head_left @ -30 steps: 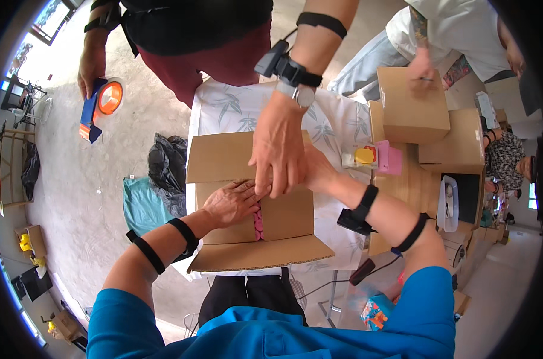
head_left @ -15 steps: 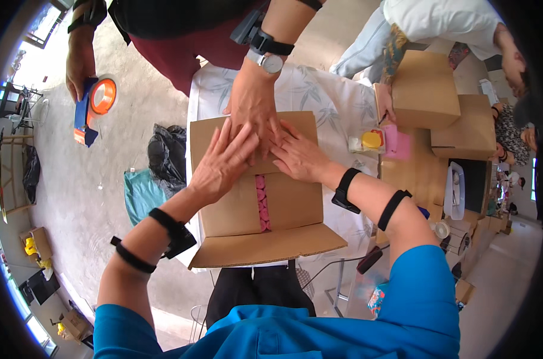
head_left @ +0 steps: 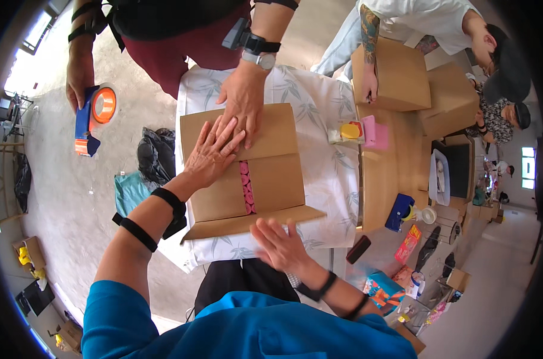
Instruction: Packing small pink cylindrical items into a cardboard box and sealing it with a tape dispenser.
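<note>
A cardboard box (head_left: 247,167) sits in the middle of the frame on a worktop (head_left: 325,173) covered with a leaf-print cloth. The person's left hand (head_left: 211,152) lies flat on its left flap, fingers spread, the grip open and holding nothing. The right hand (head_left: 280,242) hovers open just below the box's near flap, lower centre. A co-worker's hand (head_left: 244,99) presses the far flap from above, touching the left hand's fingertips. Pink items (head_left: 246,188) show through the gap between the flaps. At upper left, the co-worker's other hand holds a tape dispenser (head_left: 95,116).
</note>
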A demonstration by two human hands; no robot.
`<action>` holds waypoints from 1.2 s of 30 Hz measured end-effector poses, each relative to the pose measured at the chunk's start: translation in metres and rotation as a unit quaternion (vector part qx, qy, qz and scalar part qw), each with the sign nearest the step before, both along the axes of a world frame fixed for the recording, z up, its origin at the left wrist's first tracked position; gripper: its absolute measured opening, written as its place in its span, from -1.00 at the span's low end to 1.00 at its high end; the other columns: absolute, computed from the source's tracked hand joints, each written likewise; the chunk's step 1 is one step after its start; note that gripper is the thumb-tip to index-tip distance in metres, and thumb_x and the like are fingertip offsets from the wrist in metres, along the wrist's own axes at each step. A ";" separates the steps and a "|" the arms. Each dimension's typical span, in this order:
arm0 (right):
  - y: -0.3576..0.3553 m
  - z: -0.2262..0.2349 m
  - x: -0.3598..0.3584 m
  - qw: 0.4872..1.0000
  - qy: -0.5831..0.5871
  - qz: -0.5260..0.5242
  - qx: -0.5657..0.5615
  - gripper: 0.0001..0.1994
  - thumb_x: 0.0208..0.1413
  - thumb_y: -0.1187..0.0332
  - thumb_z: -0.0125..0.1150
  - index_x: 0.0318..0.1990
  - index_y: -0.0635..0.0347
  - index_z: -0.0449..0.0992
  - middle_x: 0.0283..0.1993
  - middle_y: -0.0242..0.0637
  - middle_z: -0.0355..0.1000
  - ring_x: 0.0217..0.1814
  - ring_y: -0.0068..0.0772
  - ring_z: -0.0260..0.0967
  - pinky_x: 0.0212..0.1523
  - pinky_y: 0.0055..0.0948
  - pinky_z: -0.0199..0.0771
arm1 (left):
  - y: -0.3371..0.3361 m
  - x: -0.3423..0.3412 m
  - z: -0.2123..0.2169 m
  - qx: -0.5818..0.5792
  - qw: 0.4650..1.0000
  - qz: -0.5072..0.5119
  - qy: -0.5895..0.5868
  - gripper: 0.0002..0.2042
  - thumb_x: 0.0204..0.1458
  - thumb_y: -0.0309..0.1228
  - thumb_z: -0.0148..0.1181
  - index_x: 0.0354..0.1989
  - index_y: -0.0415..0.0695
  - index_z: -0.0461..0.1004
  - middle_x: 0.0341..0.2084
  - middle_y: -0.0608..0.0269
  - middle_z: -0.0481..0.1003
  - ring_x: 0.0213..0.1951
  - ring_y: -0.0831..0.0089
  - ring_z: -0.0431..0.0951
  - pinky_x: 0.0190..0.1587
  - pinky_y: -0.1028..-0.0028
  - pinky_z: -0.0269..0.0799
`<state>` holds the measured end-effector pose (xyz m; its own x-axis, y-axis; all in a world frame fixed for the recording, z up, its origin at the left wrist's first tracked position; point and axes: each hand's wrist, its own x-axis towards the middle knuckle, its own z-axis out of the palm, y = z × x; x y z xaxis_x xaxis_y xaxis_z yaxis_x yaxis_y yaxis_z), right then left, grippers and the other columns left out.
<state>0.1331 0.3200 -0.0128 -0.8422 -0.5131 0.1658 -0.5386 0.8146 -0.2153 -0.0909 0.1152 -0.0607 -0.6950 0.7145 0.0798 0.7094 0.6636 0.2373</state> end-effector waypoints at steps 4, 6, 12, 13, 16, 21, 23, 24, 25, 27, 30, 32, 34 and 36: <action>-0.025 -0.041 -0.081 0.990 0.090 -0.096 -0.040 -0.30 0.14 0.05 0.13 0.40 0.11 0.13 0.52 -0.21 -0.07 0.56 -0.12 -0.19 0.43 0.07 -0.16 | -0.005 -0.006 -0.011 -0.055 0.995 -0.016 -0.080 -0.40 0.26 -0.20 -0.09 0.45 0.02 -0.04 0.45 0.18 -0.10 0.48 0.15 -0.21 0.46 0.04 -0.39; -0.028 -0.049 -0.103 0.991 0.068 -0.101 -0.055 -0.29 0.15 0.08 0.12 0.40 0.18 0.10 0.52 -0.16 -0.09 0.56 -0.09 -0.20 0.44 0.07 -0.17 | -0.013 -0.009 -0.019 -0.056 0.994 -0.029 -0.085 -0.40 0.27 -0.19 -0.11 0.45 -0.02 -0.05 0.45 0.18 -0.11 0.48 0.17 -0.25 0.45 0.04 -0.41; -0.030 -0.058 -0.145 0.984 -0.046 -0.161 -0.057 -0.34 0.22 0.20 0.05 0.39 0.34 0.03 0.52 -0.08 -0.15 0.57 -0.09 -0.25 0.51 -0.01 -0.30 | -0.008 -0.038 -0.005 -0.097 0.971 -0.100 -0.195 -0.41 0.32 -0.14 -0.23 0.47 -0.09 -0.11 0.48 0.20 -0.20 0.49 0.27 -0.42 0.46 0.10 -0.49; -0.032 -0.058 -0.148 0.986 -0.041 -0.159 -0.038 -0.36 0.22 0.21 0.03 0.39 0.33 0.04 0.52 -0.08 -0.14 0.57 -0.11 -0.25 0.51 -0.02 -0.30 | -0.008 -0.034 0.002 -0.085 0.974 -0.081 -0.196 -0.41 0.32 -0.13 -0.22 0.45 -0.13 -0.08 0.47 0.18 -0.19 0.49 0.25 -0.38 0.46 0.10 -0.46; -0.038 -0.061 -0.148 0.988 -0.043 -0.149 -0.029 -0.39 0.24 0.24 0.01 0.38 0.32 0.06 0.52 -0.09 -0.11 0.57 -0.14 -0.24 0.50 -0.03 -0.30 | -0.015 0.003 0.002 -0.041 0.991 -0.008 -0.128 -0.36 0.20 -0.11 -0.01 0.35 -0.29 0.11 0.42 0.06 -0.02 0.47 0.16 -0.17 0.45 0.05 -0.32; -0.029 -0.067 -0.147 0.986 -0.049 -0.155 -0.029 -0.41 0.24 0.28 -0.01 0.38 0.32 0.09 0.47 -0.06 0.00 0.55 -0.07 -0.17 0.46 -0.01 -0.17 | -0.006 0.161 0.019 0.202 0.891 0.396 -0.094 -0.17 -0.03 -0.29 0.33 0.41 -0.19 0.02 0.43 -0.16 -0.11 0.46 -0.05 -0.19 0.44 0.10 -0.36; -0.032 -0.066 -0.152 0.992 -0.021 -0.119 -0.022 -0.41 0.21 0.22 0.05 0.35 0.31 0.16 0.45 -0.02 0.04 0.51 -0.01 -0.09 0.43 0.00 -0.11 | -0.001 0.210 -0.026 0.387 0.672 0.601 -0.195 -0.04 0.09 -0.29 0.28 0.45 -0.24 -0.36 0.46 -0.12 -0.30 0.48 0.07 -0.32 0.45 0.22 -0.37; -0.031 -0.061 -0.154 0.994 -0.015 -0.104 -0.014 -0.40 0.19 0.19 0.08 0.33 0.31 0.19 0.44 -0.01 0.05 0.50 0.00 -0.05 0.42 0.01 -0.08 | 0.010 0.226 -0.046 0.547 0.491 0.589 -0.337 -0.09 0.18 -0.28 0.18 0.45 -0.23 -0.43 0.46 -0.06 -0.31 0.48 0.17 -0.34 0.45 0.27 -0.36; -0.025 -0.055 -0.160 0.998 -0.008 -0.064 -0.009 -0.38 0.17 0.18 0.12 0.32 0.33 0.20 0.41 0.03 0.09 0.46 0.04 0.00 0.41 0.03 -0.06 | 0.026 0.226 -0.056 0.628 0.395 0.537 -0.402 -0.16 0.24 -0.28 0.10 0.44 -0.25 -0.42 0.45 -0.04 -0.23 0.47 0.24 -0.28 0.44 0.29 -0.30; -0.004 -0.049 -0.179 0.999 -0.002 0.040 -0.021 -0.35 0.09 0.08 0.24 0.27 0.26 0.29 0.34 0.00 0.20 0.38 0.06 0.13 0.36 0.04 0.04 | 0.062 0.230 -0.079 0.648 0.403 0.523 -0.380 -0.30 0.28 -0.18 0.02 0.44 -0.18 -0.21 0.40 0.08 -0.10 0.41 0.30 -0.09 0.39 0.33 -0.16; 0.012 -0.039 -0.213 0.983 -0.073 0.169 -0.002 -0.40 0.08 -0.01 0.23 0.20 0.12 0.37 0.30 -0.12 0.26 0.34 0.02 0.19 0.30 0.03 0.13 | 0.087 0.207 -0.081 0.642 0.407 0.564 -0.323 -0.37 0.27 -0.15 0.02 0.38 -0.20 -0.04 0.33 0.09 0.02 0.34 0.27 0.03 0.36 0.32 -0.07; 0.022 -0.037 -0.224 0.977 -0.110 0.177 0.038 -0.44 0.08 -0.06 0.22 0.16 0.03 0.40 0.26 -0.19 0.30 0.32 0.01 0.20 0.28 0.01 0.14 | 0.100 0.183 -0.063 0.664 0.378 0.574 -0.297 -0.39 0.24 -0.20 0.06 0.32 -0.31 0.04 0.27 -0.02 0.08 0.32 0.18 0.07 0.36 0.29 -0.08; 0.014 -0.044 -0.214 0.980 -0.113 0.161 0.019 -0.46 0.06 -0.07 0.22 0.11 0.05 0.44 0.21 -0.16 0.34 0.29 0.05 0.20 0.25 0.04 0.13 | 0.095 0.178 -0.048 0.586 0.402 0.670 -0.214 -0.38 0.19 -0.20 0.12 0.29 -0.32 0.08 0.19 -0.01 0.13 0.27 0.16 0.12 0.33 0.26 -0.03; 0.015 -0.042 -0.214 0.982 -0.111 0.154 0.017 -0.42 0.07 -0.01 0.22 0.20 0.05 0.37 0.25 -0.15 0.31 0.34 -0.03 0.15 0.30 0.16 -0.02 | 0.098 0.169 -0.039 0.596 0.364 0.693 -0.176 -0.34 0.15 -0.19 0.18 0.30 -0.31 0.08 0.20 -0.03 0.13 0.28 0.15 0.12 0.32 0.26 -0.02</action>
<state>-0.0806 0.3346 -0.0545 -0.6598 -0.7509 -0.0273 -0.7030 0.6297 -0.3306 0.0785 0.2133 -0.1001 -0.4384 -0.7403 -0.5097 -0.3250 -0.3982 0.8578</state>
